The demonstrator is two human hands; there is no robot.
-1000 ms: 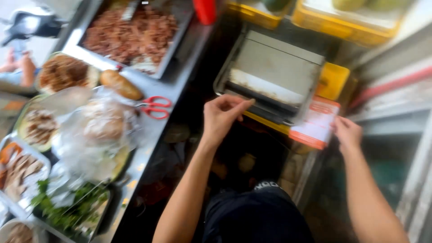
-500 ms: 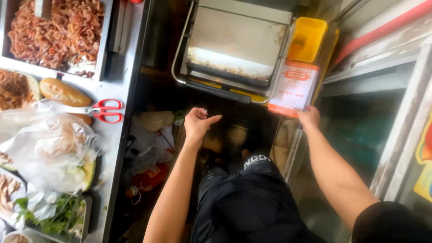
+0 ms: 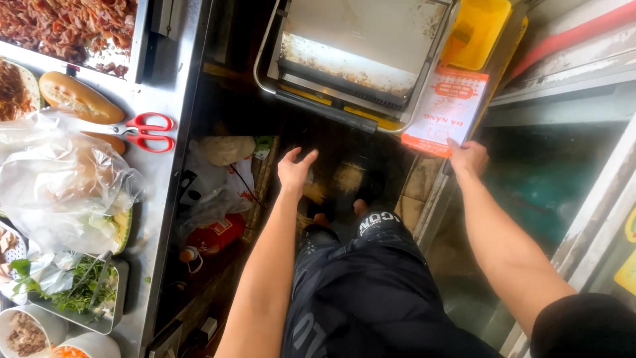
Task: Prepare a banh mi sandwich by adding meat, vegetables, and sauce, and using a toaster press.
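Observation:
My right hand (image 3: pixel 468 157) pinches the lower edge of a white and orange paper bag (image 3: pixel 444 110), held flat beside a metal press grill (image 3: pixel 349 53). My left hand (image 3: pixel 295 172) hangs empty with fingers spread, below the grill's front handle and apart from it. Both forearms reach forward over my dark shorts. The grill's lid is down, with browned crumbs along its front edge.
A steel counter (image 3: pixel 165 152) runs along the left, carrying red-handled scissors (image 3: pixel 142 130), a bread roll (image 3: pixel 79 98), a tray of shredded meat (image 3: pixel 66 26), plastic bags (image 3: pixel 63 182) and a tray of herbs (image 3: pixel 83 292). A yellow bin (image 3: pixel 477 30) stands behind the paper bag. Bottles and bags sit under the counter.
My left hand has dropped away from the grill's handle and opened. My right hand keeps the paper bag, now lower and nearer the grill's right side. The view tilted down.

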